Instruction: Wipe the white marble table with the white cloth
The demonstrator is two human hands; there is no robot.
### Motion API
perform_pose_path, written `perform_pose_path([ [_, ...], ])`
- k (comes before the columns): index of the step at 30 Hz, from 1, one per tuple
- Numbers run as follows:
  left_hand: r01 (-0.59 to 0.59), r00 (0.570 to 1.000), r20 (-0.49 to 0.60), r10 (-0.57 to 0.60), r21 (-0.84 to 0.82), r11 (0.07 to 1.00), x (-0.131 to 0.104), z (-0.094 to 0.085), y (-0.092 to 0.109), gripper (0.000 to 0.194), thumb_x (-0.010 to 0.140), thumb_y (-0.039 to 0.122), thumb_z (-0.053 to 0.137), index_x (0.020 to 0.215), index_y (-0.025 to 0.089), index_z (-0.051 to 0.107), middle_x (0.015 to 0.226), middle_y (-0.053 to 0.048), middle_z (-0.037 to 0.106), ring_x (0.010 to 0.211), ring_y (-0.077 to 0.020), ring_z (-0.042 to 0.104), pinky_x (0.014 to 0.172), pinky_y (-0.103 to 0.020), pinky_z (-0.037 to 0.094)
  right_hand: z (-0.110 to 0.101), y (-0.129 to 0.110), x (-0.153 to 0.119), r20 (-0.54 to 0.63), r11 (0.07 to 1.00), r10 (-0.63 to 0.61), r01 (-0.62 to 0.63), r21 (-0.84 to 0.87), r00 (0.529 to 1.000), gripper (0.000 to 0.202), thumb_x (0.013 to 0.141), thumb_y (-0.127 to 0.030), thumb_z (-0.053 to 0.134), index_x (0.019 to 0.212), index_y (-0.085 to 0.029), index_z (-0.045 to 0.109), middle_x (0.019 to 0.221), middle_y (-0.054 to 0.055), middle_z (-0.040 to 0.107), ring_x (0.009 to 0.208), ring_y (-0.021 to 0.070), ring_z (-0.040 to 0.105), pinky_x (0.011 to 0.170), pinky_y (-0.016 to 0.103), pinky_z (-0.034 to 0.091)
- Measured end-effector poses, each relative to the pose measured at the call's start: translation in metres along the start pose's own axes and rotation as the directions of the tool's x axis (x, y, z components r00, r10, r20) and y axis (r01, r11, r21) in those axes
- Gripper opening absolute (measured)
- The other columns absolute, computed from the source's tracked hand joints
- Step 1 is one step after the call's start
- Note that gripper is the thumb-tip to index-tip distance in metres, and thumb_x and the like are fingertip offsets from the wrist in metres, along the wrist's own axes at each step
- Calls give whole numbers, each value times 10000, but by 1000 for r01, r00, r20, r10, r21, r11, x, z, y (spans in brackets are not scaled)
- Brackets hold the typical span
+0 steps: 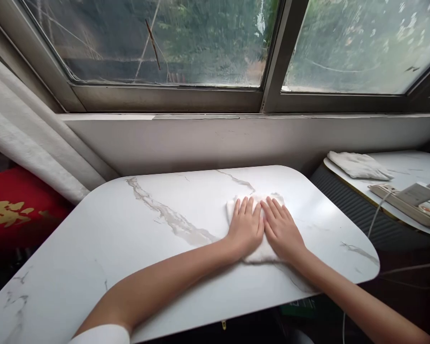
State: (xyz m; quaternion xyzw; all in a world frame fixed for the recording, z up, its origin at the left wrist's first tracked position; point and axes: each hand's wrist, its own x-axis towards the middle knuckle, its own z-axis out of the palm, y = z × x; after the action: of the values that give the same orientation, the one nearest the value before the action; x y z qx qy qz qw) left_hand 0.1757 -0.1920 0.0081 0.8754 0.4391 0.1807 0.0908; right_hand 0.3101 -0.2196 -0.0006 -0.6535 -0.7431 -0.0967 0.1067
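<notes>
A folded white cloth point(260, 253) lies on the white marble-patterned table point(157, 191), right of its middle. Both palms press flat on it, side by side, with the fingertips pointing toward the window. My left hand point(246, 227) covers the cloth's left part, its fingers stretched out and slightly apart. On the right part rests my right hand point(281, 229), fingers also extended. The two hands touch or nearly touch at the index fingers. The cloth's edges show above, left of and below the hands.
A second table point(415, 162) at the right bears another white cloth point(360, 166) and a power strip point(404, 205) with a charger and cables. A window point(165, 99) is behind the table. At the left hang a pale curtain point(32, 124) and red fabric point(28, 205).
</notes>
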Motion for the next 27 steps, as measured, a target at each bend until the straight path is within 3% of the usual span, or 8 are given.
perform_pose_path([
  [3, -60, 997, 53, 63, -49, 997, -46, -14, 9, 500, 982, 297, 200, 1433, 101, 294, 1531, -119, 225, 1423, -253, 75, 1169, -495, 88, -12, -23, -43, -37, 997, -79, 79, -1, 996, 535, 946, -263, 231, 1458, -119, 290, 1508, 96, 291, 1406, 218, 185, 1124, 434, 235],
  [6, -79, 984, 147, 97, -127, 989, -76, -33, 9, 502, 983, 299, 217, 1465, 160, 214, 1555, -60, 141, 1423, -240, 2, 1166, -519, 82, -20, -45, -67, -72, 990, -141, 141, -6, 987, 595, 935, -257, 274, 1497, -117, 133, 1515, 110, 268, 1414, 238, 144, 1122, 464, 228],
  [8, -38, 974, 216, 75, -173, 984, -85, -44, 4, 499, 979, 303, 239, 1464, 185, 214, 1557, -49, 127, 1422, -230, -3, 1165, -514, 96, -22, -56, -71, -73, 988, -157, 157, -10, 985, 616, 925, -251, 296, 1496, -100, 121, 1510, 130, 272, 1414, 254, 138, 1118, 482, 227],
  [12, 82, 966, 256, -29, -196, 977, -83, -52, -13, 486, 970, 298, 248, 1438, 168, 262, 1552, -75, 159, 1424, -202, 32, 1167, -494, 90, -19, -70, -51, -3, 987, -162, 162, 8, 987, 562, 918, -247, 285, 1456, -83, 281, 1499, 135, 296, 1407, 268, 167, 1112, 496, 222],
  [17, 146, 986, 98, -136, -109, 983, -47, -40, -53, 472, 945, 255, 240, 1397, 150, 323, 1515, -87, 283, 1419, -189, 143, 1168, -474, 81, -5, -77, 12, 91, 986, -158, 151, 75, 983, 549, 930, -267, 254, 1440, -76, 322, 1505, 127, 285, 1398, 269, 202, 1111, 480, 215],
  [23, 249, 966, -62, -250, -34, 968, 33, -35, -122, 427, 918, 205, 271, 1308, 144, 435, 1438, -102, 419, 1357, -203, 313, 1152, -464, 104, 24, -82, 120, 64, 984, -87, 76, 164, 994, 524, 920, -252, 258, 1407, -95, 373, 1481, 122, 348, 1372, 250, 263, 1099, 456, 206],
  [27, 227, 965, -121, -231, -50, 973, 75, -37, -160, 371, 898, 176, 298, 1207, 190, 502, 1345, -69, 520, 1280, -189, 414, 1142, -449, 136, 41, -86, 172, 46, 983, -34, 25, 179, 998, 508, 907, -229, 279, 1389, -110, 383, 1474, 120, 361, 1357, 245, 281, 1090, 451, 200],
])
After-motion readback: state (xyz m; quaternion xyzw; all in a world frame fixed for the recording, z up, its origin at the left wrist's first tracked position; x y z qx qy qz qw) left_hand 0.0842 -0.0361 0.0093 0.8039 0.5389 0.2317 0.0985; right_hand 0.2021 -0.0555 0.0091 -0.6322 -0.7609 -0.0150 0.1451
